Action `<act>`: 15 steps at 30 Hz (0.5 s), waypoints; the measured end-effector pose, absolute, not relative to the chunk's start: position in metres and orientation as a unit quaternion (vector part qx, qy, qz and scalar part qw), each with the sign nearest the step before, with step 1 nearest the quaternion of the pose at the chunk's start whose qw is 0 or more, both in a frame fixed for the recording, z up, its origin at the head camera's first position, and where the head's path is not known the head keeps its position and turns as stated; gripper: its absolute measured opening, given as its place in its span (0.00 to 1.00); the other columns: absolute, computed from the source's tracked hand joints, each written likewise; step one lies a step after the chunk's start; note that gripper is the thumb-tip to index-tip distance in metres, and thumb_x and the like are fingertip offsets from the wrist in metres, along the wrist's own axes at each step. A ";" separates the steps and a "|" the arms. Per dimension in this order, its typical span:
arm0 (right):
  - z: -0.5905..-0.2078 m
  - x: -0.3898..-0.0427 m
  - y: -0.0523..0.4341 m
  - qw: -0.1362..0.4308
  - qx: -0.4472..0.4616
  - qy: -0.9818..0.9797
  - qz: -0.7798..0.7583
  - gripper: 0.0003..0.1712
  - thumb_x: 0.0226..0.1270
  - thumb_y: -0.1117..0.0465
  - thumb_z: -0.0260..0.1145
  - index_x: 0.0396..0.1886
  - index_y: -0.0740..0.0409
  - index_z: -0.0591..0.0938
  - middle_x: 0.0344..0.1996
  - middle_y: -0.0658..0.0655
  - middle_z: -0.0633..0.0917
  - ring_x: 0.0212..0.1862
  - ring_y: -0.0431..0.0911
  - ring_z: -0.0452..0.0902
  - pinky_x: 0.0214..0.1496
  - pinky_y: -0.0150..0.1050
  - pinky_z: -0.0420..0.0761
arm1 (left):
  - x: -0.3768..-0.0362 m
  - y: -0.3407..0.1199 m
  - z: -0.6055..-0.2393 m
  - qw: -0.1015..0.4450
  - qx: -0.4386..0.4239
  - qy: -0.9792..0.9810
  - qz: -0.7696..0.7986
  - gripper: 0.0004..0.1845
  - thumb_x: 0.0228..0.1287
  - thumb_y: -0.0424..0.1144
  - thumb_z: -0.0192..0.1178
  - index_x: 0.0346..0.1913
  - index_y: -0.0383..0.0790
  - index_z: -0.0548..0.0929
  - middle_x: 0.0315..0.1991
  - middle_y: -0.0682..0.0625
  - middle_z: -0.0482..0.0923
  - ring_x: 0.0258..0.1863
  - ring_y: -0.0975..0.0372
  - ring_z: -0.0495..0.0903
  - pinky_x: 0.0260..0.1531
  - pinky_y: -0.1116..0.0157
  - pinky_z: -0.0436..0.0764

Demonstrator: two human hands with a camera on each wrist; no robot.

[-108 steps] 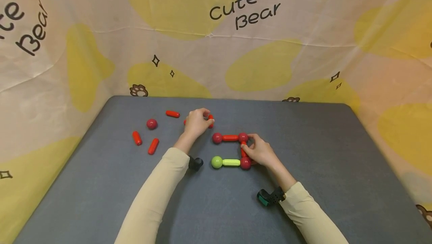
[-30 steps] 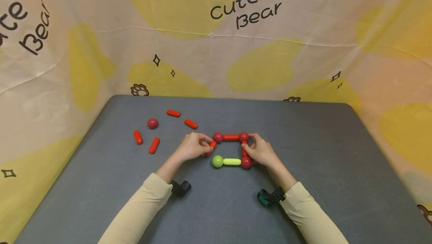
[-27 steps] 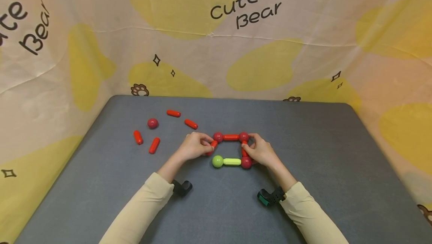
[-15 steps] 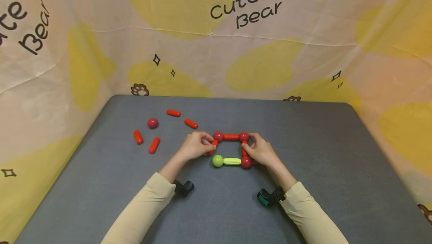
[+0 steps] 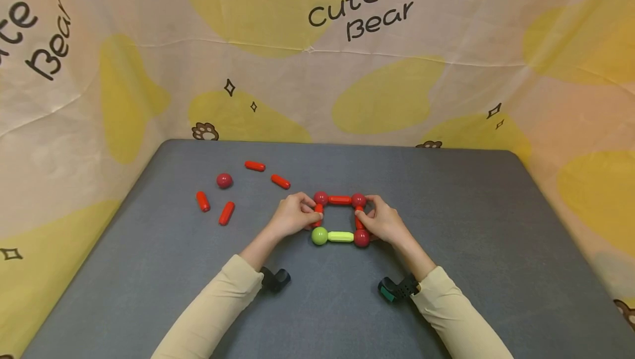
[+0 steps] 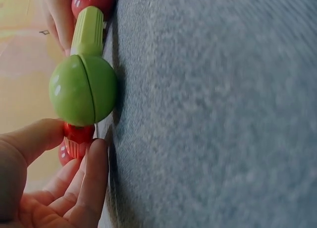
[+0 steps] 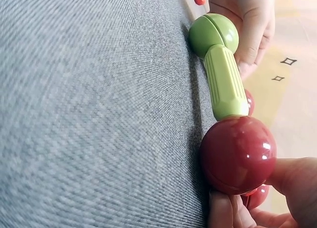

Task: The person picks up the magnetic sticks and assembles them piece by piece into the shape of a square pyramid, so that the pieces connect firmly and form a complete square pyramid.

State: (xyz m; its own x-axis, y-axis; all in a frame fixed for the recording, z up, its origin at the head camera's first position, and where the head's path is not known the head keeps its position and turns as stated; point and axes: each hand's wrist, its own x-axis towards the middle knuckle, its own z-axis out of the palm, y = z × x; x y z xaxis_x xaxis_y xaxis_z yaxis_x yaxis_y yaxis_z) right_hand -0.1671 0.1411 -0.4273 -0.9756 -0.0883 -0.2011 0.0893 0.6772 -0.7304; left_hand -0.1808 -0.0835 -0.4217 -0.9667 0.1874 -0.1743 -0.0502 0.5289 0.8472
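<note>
grey felt-like table top (image 5: 446,248), rounded at the far corners, walled on three sides by cream fabric backdrop (image 5: 297,83) with yellow blotches, paw prints and the words "cute bear". at the middle of the table, a square frame of magnetic rods and balls: red rod (image 5: 339,200) along the far side between two dark red balls, green rod (image 5: 340,236) along the near side, joining green ball (image 5: 319,235) on the left to dark red ball (image 5: 361,238) on the right. left hand (image 5: 292,216) curled at the frame's left side, pinching short red rod (image 5: 318,213) upright in the gap between far-left ball and green ball. right hand (image 5: 384,221) gripping the right side, fingers round the right red rod and its far ball. further left and far, well apart from the frame: loose dark red ball (image 5: 224,181) and four loose red rods (image 5: 226,213).

from the left wrist: ribbed end of the short red rod (image 6: 77,141) touching the green ball (image 6: 83,90), thumb and fingers closing on it, a contact hidden from the head by the knuckles. from the right wrist: seam on the green ball (image 7: 213,34), ridges on the green rod (image 7: 225,82), fingertips (image 7: 223,210) under the dark red ball (image 7: 237,154), weave of the table top (image 7: 89,114).
</note>
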 end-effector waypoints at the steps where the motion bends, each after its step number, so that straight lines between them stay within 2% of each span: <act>1: -0.427 -0.167 0.141 0.111 0.000 0.909 -0.402 0.31 0.62 0.54 0.62 0.61 0.62 0.66 0.25 0.55 0.79 0.18 0.41 0.73 0.18 0.34 0.72 | -0.181 -0.083 -0.422 0.125 0.038 0.864 0.486 0.15 0.50 0.36 0.68 0.40 0.34 0.77 0.27 0.47 0.82 0.18 0.63 0.82 0.22 0.67 0.80; 15: -0.428 -0.168 0.142 0.108 -0.001 0.911 -0.397 0.31 0.61 0.54 0.62 0.61 0.62 0.66 0.24 0.54 0.80 0.18 0.40 0.72 0.18 0.34 0.72 | -0.181 -0.078 -0.423 0.134 0.047 0.868 0.475 0.13 0.51 0.35 0.65 0.38 0.34 0.76 0.28 0.47 0.81 0.18 0.63 0.81 0.21 0.67 0.80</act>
